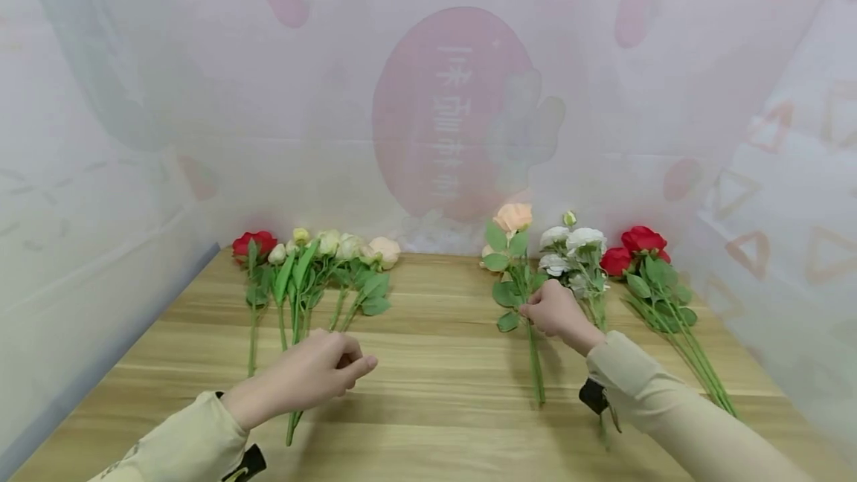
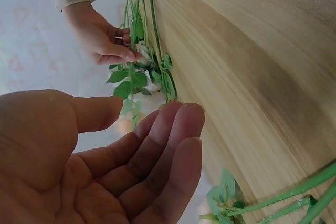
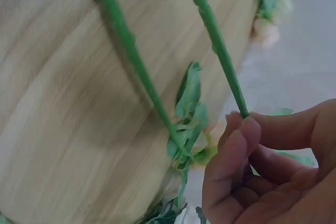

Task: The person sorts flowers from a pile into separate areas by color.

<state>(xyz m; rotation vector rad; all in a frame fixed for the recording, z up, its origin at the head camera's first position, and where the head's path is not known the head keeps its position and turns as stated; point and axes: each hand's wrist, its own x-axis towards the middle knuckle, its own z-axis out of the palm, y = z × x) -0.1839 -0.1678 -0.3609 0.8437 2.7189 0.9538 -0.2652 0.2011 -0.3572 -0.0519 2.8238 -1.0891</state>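
Between thumb and fingertips, my right hand point(image 1: 561, 312) pinches the green stem point(image 3: 223, 56) of a peach rose point(image 1: 513, 217) with leafy sides. That rose is raised a little above the wooden table, its head towards the back wall. A second stem point(image 3: 126, 40) lies on the wood beside it in the right wrist view, near another peach bloom point(image 1: 488, 254). My left hand point(image 1: 308, 374) hovers over the stems of the left flower group, fingers loosely bent and holding nothing. White flowers point(image 1: 584, 241) lie just right of the held rose.
On the left of the table point(image 1: 428, 393) lie a red rose point(image 1: 254, 245), pale yellow flowers point(image 1: 328, 242) and a peach rose point(image 1: 383, 251). Red roses point(image 1: 644, 239) with long stems lie at the right. A printed pale cloth point(image 1: 321, 117) encloses the back and sides.
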